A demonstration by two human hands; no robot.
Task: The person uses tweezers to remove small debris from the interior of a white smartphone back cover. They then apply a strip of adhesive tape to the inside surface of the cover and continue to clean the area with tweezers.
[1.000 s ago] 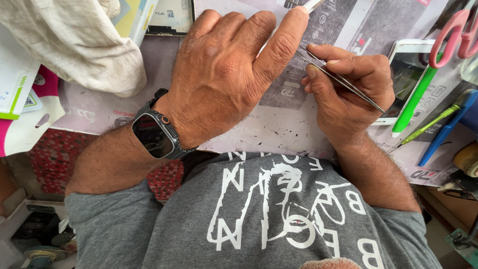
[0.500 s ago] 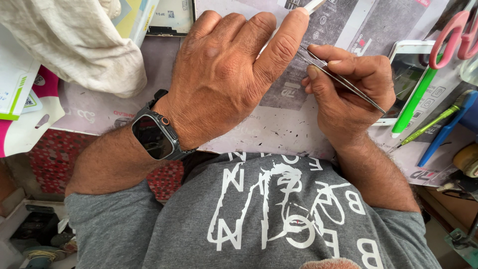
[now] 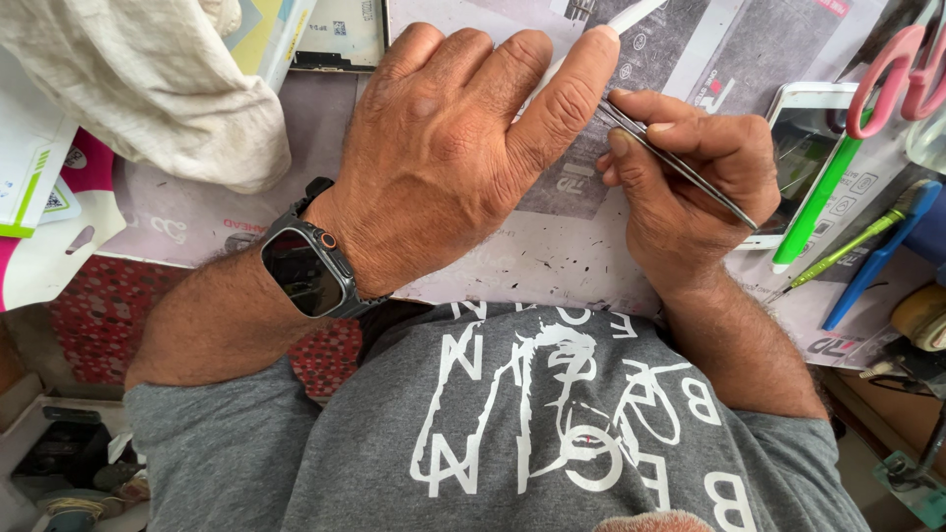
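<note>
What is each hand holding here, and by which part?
The right hand pinches metal tweezers near their front half, tips hidden behind the left hand. The left hand lies flat, pressing on a thin white piece; no grip visible.

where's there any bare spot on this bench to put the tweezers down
Bare mat shows along the near edge, between the left hand and right hand, and left of the watch below the white cloth. The right side is crowded: phone, green pen, scissors.
</note>
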